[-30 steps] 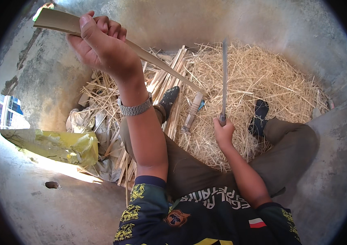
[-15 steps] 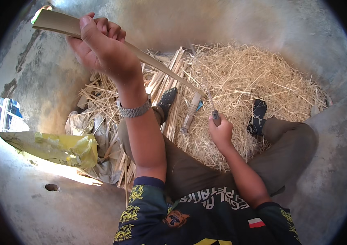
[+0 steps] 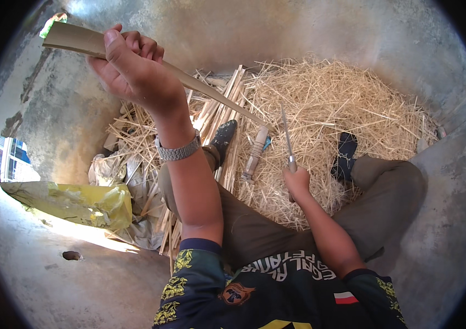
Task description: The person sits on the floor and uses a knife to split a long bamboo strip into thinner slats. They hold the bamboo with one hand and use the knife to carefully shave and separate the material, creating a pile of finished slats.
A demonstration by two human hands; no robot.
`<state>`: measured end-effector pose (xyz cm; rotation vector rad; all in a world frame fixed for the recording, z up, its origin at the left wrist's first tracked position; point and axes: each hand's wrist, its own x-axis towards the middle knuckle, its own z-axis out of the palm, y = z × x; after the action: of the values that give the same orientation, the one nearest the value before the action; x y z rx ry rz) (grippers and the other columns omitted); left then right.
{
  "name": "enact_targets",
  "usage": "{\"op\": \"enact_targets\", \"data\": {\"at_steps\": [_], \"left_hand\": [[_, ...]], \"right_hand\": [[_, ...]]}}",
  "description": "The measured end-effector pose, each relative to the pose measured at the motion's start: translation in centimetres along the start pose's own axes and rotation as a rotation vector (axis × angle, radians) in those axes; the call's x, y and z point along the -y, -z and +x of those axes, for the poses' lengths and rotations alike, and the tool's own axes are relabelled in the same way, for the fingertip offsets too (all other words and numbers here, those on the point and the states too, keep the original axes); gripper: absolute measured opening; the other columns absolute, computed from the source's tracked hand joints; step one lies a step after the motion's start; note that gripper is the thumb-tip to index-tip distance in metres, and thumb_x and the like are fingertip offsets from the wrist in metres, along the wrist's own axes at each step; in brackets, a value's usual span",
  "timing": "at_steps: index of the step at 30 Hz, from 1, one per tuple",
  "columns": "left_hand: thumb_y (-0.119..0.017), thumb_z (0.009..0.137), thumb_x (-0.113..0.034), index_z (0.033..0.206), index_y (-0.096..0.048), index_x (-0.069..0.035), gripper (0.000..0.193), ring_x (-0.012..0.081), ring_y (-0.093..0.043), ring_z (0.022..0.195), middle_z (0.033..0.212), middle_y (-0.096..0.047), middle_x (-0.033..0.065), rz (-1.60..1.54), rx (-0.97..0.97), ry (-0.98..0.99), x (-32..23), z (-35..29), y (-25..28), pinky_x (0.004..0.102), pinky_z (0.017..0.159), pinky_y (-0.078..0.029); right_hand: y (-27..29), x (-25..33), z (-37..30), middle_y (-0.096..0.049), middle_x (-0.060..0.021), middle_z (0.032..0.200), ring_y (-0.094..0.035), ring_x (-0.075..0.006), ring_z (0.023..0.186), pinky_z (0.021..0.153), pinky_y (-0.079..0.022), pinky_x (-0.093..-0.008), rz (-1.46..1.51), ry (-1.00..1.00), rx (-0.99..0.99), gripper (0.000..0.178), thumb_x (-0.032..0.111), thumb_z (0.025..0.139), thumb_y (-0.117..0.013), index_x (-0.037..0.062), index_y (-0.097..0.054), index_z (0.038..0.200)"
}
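Note:
My left hand [image 3: 144, 74], raised at the upper left, is closed around a long bamboo slat [image 3: 211, 93]. The slat's wide end sticks out past my fingers, and it slopes down to the right. Its far end comes close to the top of a short cord-wrapped wooden piece [image 3: 255, 151]; whether the two touch I cannot tell. In my right hand [image 3: 297, 182], lower and right of the middle, is a knife [image 3: 288, 138]. The fist wraps the handle, and the thin blade points up and away from me, apart from the slat.
A heap of pale shavings [image 3: 332, 93] spreads ahead, with my feet in dark socks at its edges. Split bamboo strips [image 3: 225, 109] lie beside my left foot. A yellow plastic sheet [image 3: 90, 204] is at the left. A bare concrete wall [image 3: 310, 27] rises behind the heap.
The knife has turned in my right hand, and its blade, blurred before, now stands out clearly. My left hand and the slat have shifted slightly left and lower.

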<state>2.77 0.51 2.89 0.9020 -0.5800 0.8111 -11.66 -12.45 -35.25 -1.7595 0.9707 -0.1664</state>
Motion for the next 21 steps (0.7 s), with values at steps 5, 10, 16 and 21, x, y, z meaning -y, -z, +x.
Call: {"op": "enact_targets", "data": {"at_steps": [5,10,16,21], "left_hand": [[-0.057,0.099,-0.029,0.108,-0.048,-0.005,0.027,0.0066,-0.04,0.059,0.075,-0.047,0.0013,-0.024,0.009,-0.02,0.4,0.2,0.5,0.0231,0.053,-0.032],[-0.059,0.097,-0.026,0.108,-0.051,-0.004,0.025,0.0091,-0.043,0.06,0.077,-0.049,0.0026,-0.049,0.013,-0.02,0.4,0.0,0.0,0.0249,0.054,-0.035],[-0.058,0.098,-0.029,0.106,-0.046,-0.006,0.027,0.0052,-0.034,0.055,0.069,-0.043,-0.0004,-0.066,0.064,0.007,-0.1,-0.2,-0.5,0.0221,0.049,-0.028],[-0.06,0.096,-0.026,0.108,-0.053,-0.003,0.027,0.0087,-0.042,0.058,0.077,-0.048,0.003,-0.077,0.065,0.009,-0.2,-0.5,-0.5,0.0247,0.053,-0.033]], "right_hand": [[1.1,3.1,-1.0,-0.059,-0.0071,0.066,-0.054,-0.0165,0.057,0.058,-0.046,-0.0377,0.291,0.223,-0.068,0.026,0.024,0.085,-0.068,-0.0008,-0.061,0.079],[0.2,1.5,-1.1,-0.062,-0.0075,0.069,-0.058,-0.0189,0.059,0.061,-0.047,-0.0383,0.219,0.109,0.063,0.025,0.024,0.087,-0.067,0.0001,-0.063,0.083],[0.6,0.8,-1.1,-0.071,-0.0163,0.083,-0.07,-0.032,0.077,0.073,-0.053,-0.0423,-0.203,-0.004,0.188,0.03,0.028,0.087,-0.067,0.0003,-0.069,0.098],[2.0,4.6,-3.0,-0.069,-0.0167,0.078,-0.069,-0.0293,0.074,0.07,-0.052,-0.0415,-0.014,0.188,0.047,0.028,0.027,0.088,-0.066,0.0,-0.068,0.097]]}}
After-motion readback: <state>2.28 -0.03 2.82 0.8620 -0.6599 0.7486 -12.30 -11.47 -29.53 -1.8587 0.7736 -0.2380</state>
